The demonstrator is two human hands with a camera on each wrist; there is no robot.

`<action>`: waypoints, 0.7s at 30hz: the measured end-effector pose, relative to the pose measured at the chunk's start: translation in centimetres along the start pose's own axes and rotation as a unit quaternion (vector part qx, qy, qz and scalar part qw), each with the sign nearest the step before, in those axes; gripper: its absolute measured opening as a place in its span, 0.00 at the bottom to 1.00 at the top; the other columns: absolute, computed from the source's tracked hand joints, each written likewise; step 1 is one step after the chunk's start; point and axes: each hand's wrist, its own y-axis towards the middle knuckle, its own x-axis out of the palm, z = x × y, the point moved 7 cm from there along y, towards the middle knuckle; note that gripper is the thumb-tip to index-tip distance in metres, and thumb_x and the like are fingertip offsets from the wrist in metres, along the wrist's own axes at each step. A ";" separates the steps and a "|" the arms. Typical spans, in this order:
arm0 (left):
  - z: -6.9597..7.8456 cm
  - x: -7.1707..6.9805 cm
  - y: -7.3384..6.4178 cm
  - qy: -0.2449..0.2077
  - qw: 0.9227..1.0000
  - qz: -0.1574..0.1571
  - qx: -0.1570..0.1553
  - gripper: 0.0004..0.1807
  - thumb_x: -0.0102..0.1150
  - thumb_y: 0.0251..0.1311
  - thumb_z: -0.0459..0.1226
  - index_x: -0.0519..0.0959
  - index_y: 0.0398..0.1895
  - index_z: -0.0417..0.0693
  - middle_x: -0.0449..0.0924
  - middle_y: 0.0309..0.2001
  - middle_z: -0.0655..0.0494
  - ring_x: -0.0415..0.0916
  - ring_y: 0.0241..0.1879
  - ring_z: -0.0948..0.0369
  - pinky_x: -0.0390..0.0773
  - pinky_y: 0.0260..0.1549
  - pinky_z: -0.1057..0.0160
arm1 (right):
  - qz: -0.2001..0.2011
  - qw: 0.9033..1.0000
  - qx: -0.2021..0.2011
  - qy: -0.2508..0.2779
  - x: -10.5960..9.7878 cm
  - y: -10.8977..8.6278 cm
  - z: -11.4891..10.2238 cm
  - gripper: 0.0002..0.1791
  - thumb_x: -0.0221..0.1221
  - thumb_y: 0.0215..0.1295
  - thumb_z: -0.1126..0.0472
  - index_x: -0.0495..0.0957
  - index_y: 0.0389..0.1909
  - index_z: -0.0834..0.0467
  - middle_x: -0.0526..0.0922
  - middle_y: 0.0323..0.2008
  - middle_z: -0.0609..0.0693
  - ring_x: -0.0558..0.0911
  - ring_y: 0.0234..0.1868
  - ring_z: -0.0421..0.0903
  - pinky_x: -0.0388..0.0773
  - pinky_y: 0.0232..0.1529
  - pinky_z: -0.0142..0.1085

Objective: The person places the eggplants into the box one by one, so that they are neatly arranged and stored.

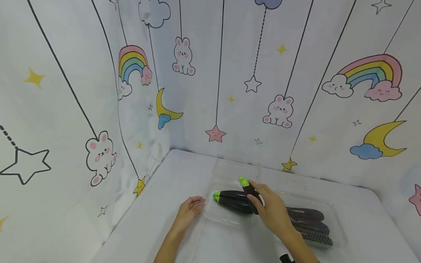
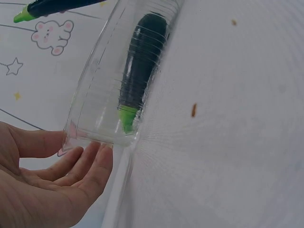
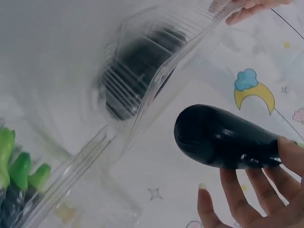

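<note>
My right hand (image 1: 272, 211) grips a dark purple eggplant (image 3: 223, 135) with a bright green stem, tilted above a clear plastic box (image 1: 212, 215). Inside that box lie other eggplants (image 1: 233, 206), their green stem ends pointing left. My left hand (image 1: 188, 214) is at the box's left end. In the left wrist view, its thumb (image 2: 42, 144) and fingertips meet the box's corner, pinching the edge. One eggplant (image 2: 140, 61) shows through the clear wall there.
A second clear box (image 1: 339, 220) to the right holds several dark eggplants (image 1: 307, 225), partly hidden by my right forearm. Their green stems (image 3: 21, 168) show in the right wrist view. Behind the white table (image 1: 179, 174) hangs a patterned curtain (image 1: 198, 98).
</note>
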 end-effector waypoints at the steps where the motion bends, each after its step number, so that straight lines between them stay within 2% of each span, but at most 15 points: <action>1: 0.0 0.0 0.0 0.002 1.000 0.001 0.001 0.24 0.51 0.75 0.28 0.66 0.71 0.27 0.70 0.69 0.29 0.71 0.68 0.38 0.76 0.66 0.50 | -0.003 1.000 -0.002 0.000 0.3 0.1 -0.2 0.29 0.63 0.74 0.51 0.72 0.74 0.47 0.82 0.63 0.51 0.85 0.57 0.56 0.84 0.53 0.57; 5: 0.3 0.0 -0.1 0.007 1.000 0.003 0.002 0.24 0.51 0.75 0.29 0.66 0.71 0.27 0.71 0.68 0.29 0.71 0.68 0.38 0.77 0.65 0.52 | -0.007 1.000 -0.022 -0.003 1.1 0.3 -0.7 0.29 0.64 0.74 0.51 0.74 0.73 0.50 0.83 0.61 0.51 0.87 0.51 0.54 0.86 0.47 0.52; 7: 0.4 0.0 0.0 0.007 1.000 0.001 0.007 0.24 0.51 0.75 0.28 0.66 0.71 0.26 0.71 0.68 0.28 0.71 0.68 0.38 0.77 0.65 0.52 | -0.011 1.000 -0.026 -0.004 1.5 0.4 -0.9 0.29 0.65 0.73 0.53 0.75 0.72 0.51 0.83 0.60 0.50 0.88 0.43 0.49 0.87 0.41 0.45; 12: 0.4 0.0 0.2 0.004 1.000 0.001 0.010 0.24 0.51 0.75 0.28 0.66 0.71 0.26 0.71 0.68 0.29 0.70 0.69 0.37 0.76 0.66 0.51 | -0.050 0.998 -0.024 0.002 3.0 0.7 -1.0 0.28 0.66 0.72 0.54 0.76 0.71 0.52 0.80 0.56 0.49 0.76 0.28 0.34 0.76 0.29 0.31; 16: 0.3 0.1 0.2 0.002 1.000 -0.003 0.012 0.25 0.49 0.74 0.27 0.65 0.71 0.25 0.70 0.68 0.27 0.70 0.69 0.36 0.76 0.66 0.51 | -0.071 0.997 -0.033 -0.005 4.0 0.8 -1.2 0.27 0.67 0.71 0.56 0.78 0.69 0.53 0.80 0.51 0.48 0.73 0.28 0.31 0.76 0.30 0.30; 21: 0.4 0.1 0.1 -0.001 1.000 -0.004 0.011 0.25 0.49 0.74 0.26 0.64 0.71 0.24 0.69 0.68 0.26 0.70 0.69 0.36 0.77 0.66 0.52 | -0.088 0.994 -0.056 -0.033 5.2 0.6 -1.7 0.25 0.69 0.68 0.57 0.81 0.66 0.53 0.81 0.47 0.48 0.75 0.29 0.34 0.75 0.29 0.30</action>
